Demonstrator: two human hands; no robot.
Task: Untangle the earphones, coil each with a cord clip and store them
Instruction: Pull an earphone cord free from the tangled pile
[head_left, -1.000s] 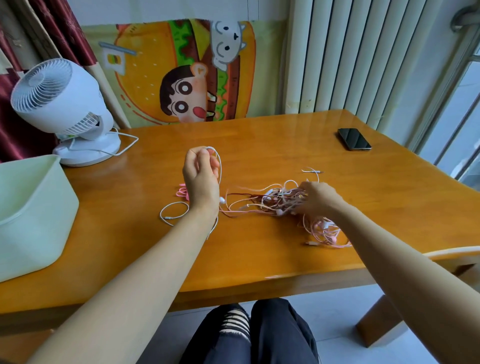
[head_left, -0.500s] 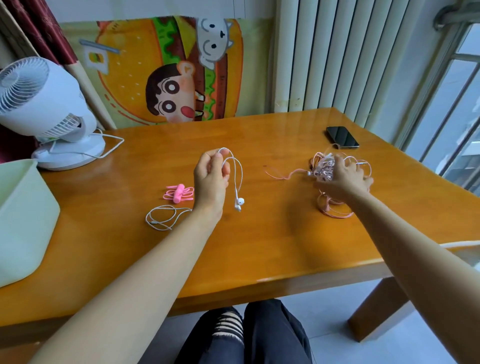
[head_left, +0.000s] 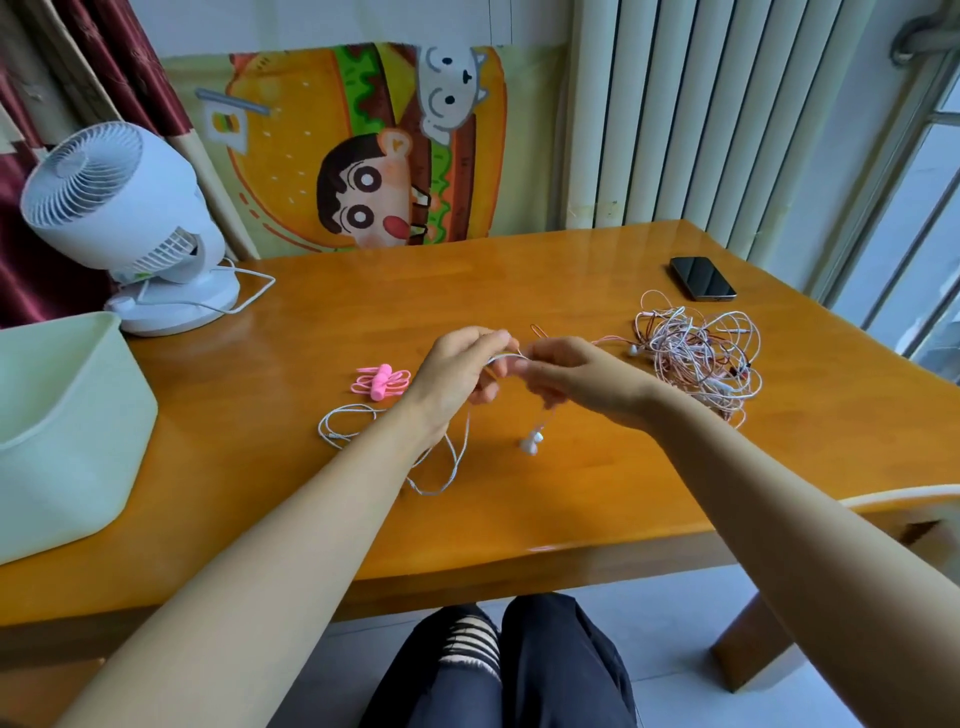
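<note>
While left hand (head_left: 457, 375) and right hand (head_left: 579, 380) pinch a white earphone (head_left: 532, 442), tangled cords (head_left: 696, 353) lie near table's (head_left: 831, 421) edge.

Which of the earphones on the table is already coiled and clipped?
The pink set left of the left hand, looped with a clip round its middle. The white set hangs uncoiled; the rest form a tangled heap.

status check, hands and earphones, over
Left hand and right hand both pinching white earphone. Tangled pile waiting at right. Pink bundle beside left hand, nothing blocking.
</note>
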